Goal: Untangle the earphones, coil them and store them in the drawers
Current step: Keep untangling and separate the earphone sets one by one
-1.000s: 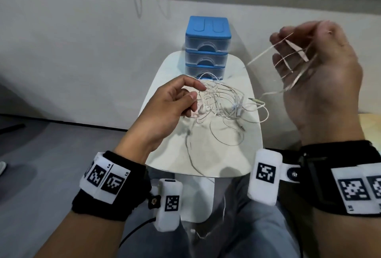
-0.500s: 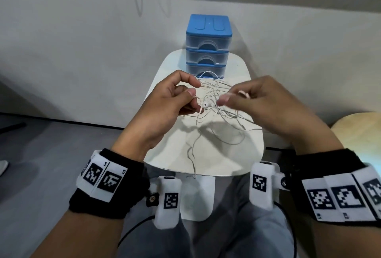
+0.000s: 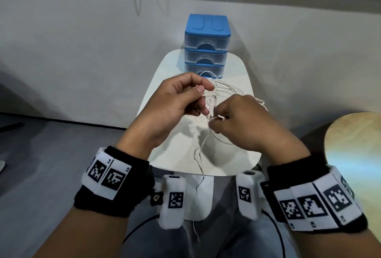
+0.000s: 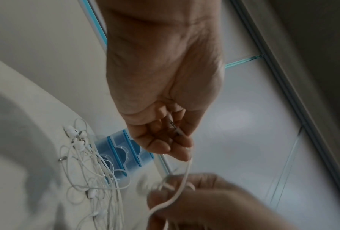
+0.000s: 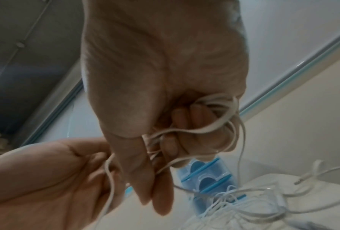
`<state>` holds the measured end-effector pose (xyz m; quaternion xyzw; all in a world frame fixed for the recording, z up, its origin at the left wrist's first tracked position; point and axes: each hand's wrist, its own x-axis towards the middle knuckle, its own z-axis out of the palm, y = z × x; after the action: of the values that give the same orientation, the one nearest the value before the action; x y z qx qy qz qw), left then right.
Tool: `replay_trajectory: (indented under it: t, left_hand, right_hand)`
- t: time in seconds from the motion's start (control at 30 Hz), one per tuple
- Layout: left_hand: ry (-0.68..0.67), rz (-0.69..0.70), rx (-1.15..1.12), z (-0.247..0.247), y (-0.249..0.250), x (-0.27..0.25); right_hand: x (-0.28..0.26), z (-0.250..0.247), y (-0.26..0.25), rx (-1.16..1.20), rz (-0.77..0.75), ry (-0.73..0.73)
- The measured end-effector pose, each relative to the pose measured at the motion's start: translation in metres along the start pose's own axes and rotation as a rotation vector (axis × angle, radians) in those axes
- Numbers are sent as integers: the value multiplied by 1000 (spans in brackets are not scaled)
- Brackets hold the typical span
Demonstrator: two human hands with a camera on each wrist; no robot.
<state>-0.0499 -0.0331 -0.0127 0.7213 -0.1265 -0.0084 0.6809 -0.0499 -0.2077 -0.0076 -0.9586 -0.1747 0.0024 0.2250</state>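
Observation:
A tangle of white earphones (image 3: pixel 225 90) lies on the small white table (image 3: pixel 233 154), in front of a blue three-drawer unit (image 3: pixel 207 45) whose drawers are all closed. My left hand (image 3: pixel 203 90) pinches one earphone cable (image 4: pixel 185 175), with its jack plug (image 4: pixel 174 126) lying across the fingers. Close beside it, my right hand (image 3: pixel 218 119) grips several loops of the same cable (image 5: pixel 214 124) wound around its curled fingers. A loose strand (image 3: pixel 201 154) hangs over the table's front edge. The rest of the tangle (image 4: pixel 90 168) sits under both hands.
A round wooden stool (image 3: pixel 354 154) stands at the right. A white wall rises directly behind the drawers. Grey floor lies to the left, and my legs are under the table's front edge. Another jack plug (image 5: pixel 301 180) lies on the table.
My right hand came down from the upper right with the cable loops and now meets the left hand low over the table. The left hand stayed nearly in place.

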Motion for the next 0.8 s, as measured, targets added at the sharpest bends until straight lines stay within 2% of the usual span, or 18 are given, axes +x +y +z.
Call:
replay_trajectory:
  t: [0.07, 0.13, 0.2, 0.27, 0.37, 0.43, 0.47, 0.6, 0.63, 0.7, 0.8]
  left_hand:
    - [46, 0, -39, -6, 0, 0]
    - [86, -2, -68, -12, 0, 0]
    - [101, -8, -65, -14, -1, 0]
    - [98, -15, -53, -13, 0, -1]
    - [73, -8, -58, -10, 4, -3]
    - [34, 13, -67, -8, 8, -6]
    - [14, 24, -70, -7, 11, -7]
    - [-32, 67, -52, -5, 20, -10]
    - [-39, 74, -45, -5, 22, -11]
    - [-46, 85, -36, -4, 26, -11]
    - [-49, 101, -24, -4, 30, -10]
  right_hand:
    - [-3, -4, 12, 43, -10, -45]
    - [-10, -13, 21, 205, -47, -117]
    - [-22, -19, 21, 360, -147, -220]
    - [-33, -18, 16, 404, -244, -357]
    - [-40, -15, 13, 429, -221, -487]
    - [-41, -18, 14, 474, -190, -435]
    - [-41, -20, 13, 492, -192, -358]
    - [-30, -23, 12, 629, -269, 98]
    - [-26, -22, 11, 669, -276, 173]
    - [-20, -19, 7, 675, -268, 225]
    - [-17, -13, 4, 654, -286, 150]
